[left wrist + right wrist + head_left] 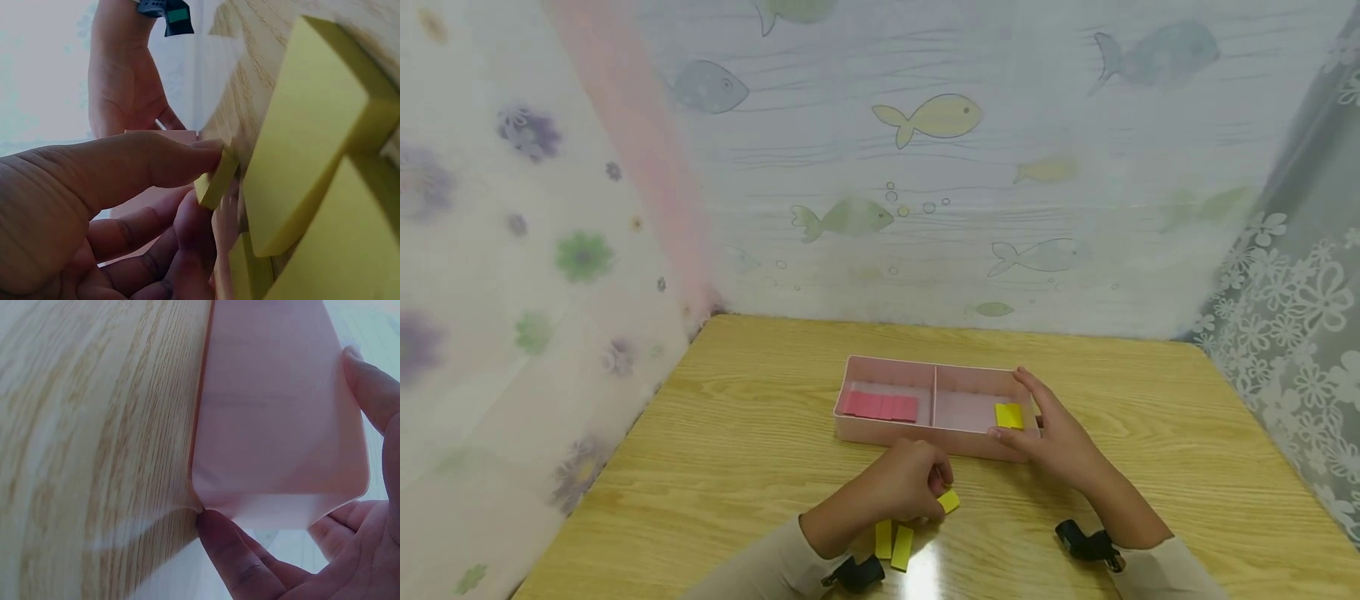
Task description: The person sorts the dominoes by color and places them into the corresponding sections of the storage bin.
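Observation:
A small yellow block (950,501) is pinched between the thumb and fingers of my left hand (912,482), low over the table in front of a pink two-compartment box (887,431). The left wrist view shows the held block (217,179) at the thumb tip. My right hand (1066,446) grips the box's right end, thumb at the near rim and fingers around the end wall. Flat pink pieces (880,406) lie side by side in the left compartment. Yellow pieces (1008,416) lie at the right end of the other compartment.
Loose yellow blocks (902,548) lie on the wooden table (760,400) beneath my left wrist. Each wrist wears a black camera. Behind the table hangs a curtain (850,275) printed with fish, and a flowered one is at the left.

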`<state>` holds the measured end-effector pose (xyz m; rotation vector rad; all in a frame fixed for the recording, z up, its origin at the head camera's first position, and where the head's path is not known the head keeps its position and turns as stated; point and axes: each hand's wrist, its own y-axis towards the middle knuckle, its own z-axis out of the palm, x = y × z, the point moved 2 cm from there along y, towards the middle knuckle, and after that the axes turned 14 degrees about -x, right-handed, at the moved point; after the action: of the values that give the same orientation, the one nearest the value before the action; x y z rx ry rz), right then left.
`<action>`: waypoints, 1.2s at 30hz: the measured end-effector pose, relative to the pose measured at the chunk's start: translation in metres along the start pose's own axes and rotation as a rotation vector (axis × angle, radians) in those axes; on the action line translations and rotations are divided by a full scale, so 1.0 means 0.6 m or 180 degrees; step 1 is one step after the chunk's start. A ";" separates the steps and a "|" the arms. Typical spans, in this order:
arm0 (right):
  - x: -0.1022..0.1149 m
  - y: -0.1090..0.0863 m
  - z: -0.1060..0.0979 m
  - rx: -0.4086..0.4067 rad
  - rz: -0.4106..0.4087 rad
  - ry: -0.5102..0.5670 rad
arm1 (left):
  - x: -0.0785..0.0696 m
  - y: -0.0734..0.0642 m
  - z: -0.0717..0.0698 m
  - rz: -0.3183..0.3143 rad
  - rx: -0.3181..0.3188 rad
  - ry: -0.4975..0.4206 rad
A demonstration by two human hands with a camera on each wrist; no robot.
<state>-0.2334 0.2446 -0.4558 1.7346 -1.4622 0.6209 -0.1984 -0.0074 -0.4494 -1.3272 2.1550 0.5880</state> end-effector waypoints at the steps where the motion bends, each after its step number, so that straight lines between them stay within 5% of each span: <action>1: 0.000 0.000 0.000 0.0003 0.0006 -0.0005 | 0.000 0.000 0.000 0.0006 -0.0007 0.0022; 13: 0.002 -0.004 -0.001 -0.0006 0.0059 -0.0046 | 0.003 0.003 0.005 0.0227 -0.0189 0.0293; 26: 0.002 -0.004 -0.003 0.0020 0.0044 -0.0017 | -0.001 0.007 -0.008 0.0175 -0.0247 -0.0140; 36: -0.001 0.000 0.000 0.0029 0.0062 0.0015 | -0.011 0.015 -0.028 0.0089 -0.0315 -0.0198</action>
<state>-0.2336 0.2447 -0.4564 1.7266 -1.4766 0.6425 -0.2075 -0.0097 -0.4317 -1.3142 2.1214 0.7459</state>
